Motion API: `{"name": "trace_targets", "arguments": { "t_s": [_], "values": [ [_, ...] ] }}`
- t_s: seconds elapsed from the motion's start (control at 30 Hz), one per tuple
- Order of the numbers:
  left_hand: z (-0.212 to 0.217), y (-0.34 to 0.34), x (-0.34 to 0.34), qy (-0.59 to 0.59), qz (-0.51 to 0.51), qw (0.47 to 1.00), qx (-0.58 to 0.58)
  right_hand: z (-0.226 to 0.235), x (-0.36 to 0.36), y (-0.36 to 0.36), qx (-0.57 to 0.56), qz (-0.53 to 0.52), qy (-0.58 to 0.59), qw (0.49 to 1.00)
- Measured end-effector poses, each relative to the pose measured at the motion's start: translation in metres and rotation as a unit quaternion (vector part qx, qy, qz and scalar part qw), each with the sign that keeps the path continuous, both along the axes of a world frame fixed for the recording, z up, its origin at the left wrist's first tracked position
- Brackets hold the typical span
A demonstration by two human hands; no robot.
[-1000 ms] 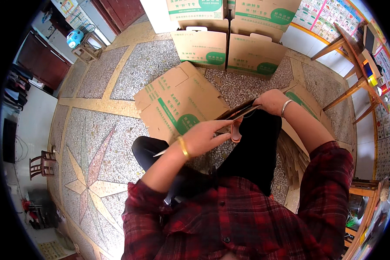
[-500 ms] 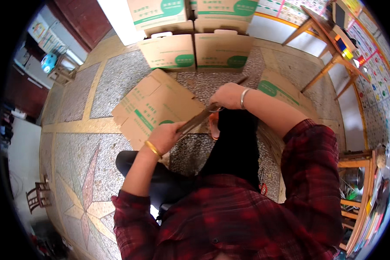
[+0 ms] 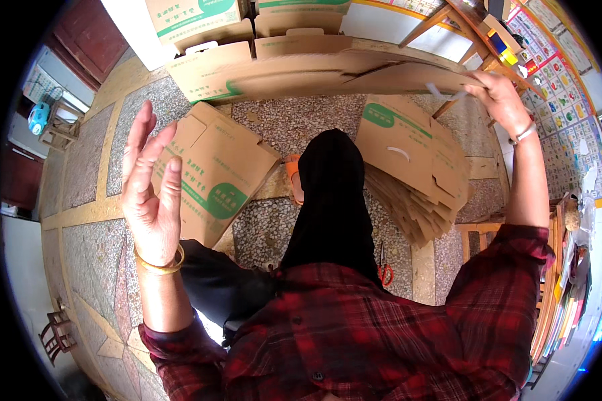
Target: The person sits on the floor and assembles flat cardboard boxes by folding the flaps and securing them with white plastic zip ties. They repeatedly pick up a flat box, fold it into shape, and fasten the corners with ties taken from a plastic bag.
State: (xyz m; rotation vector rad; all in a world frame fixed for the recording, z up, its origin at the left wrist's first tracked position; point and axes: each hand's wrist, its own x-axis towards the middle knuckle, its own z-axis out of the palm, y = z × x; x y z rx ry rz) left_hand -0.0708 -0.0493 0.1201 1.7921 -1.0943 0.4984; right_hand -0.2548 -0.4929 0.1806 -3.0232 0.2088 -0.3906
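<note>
Flat carton held overhead; carton stack right, single carton left

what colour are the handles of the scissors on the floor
Red-orange, seen in the head view: the scissors lie on the speckled floor beside the stack of flat cartons.

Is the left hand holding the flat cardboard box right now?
No, the left hand is open in the air; only the right hand grips the flat cardboard box.

I count two hands: my left hand and my right hand. One flattened carton is raised, one folded box lies apart on the floor, and one stack of flat cartons beside it. One pair of red-handled scissors. One gold bangle.
</note>
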Motion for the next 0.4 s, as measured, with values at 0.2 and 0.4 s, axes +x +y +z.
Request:
{"name": "trace_targets", "arguments": {
  "t_s": [0.2,0.4],
  "values": [
    [-0.015,-0.006,0.011,0.137,-0.086,0.987,-0.002,-0.024,-0.063,-0.076,-0.001,-0.174,-0.131,0.976],
    [-0.034,-0.004,0.018,0.193,-0.106,0.975,0.020,-0.053,-0.111,-0.139,0.074,-0.343,-0.162,0.922]
  ]
}}
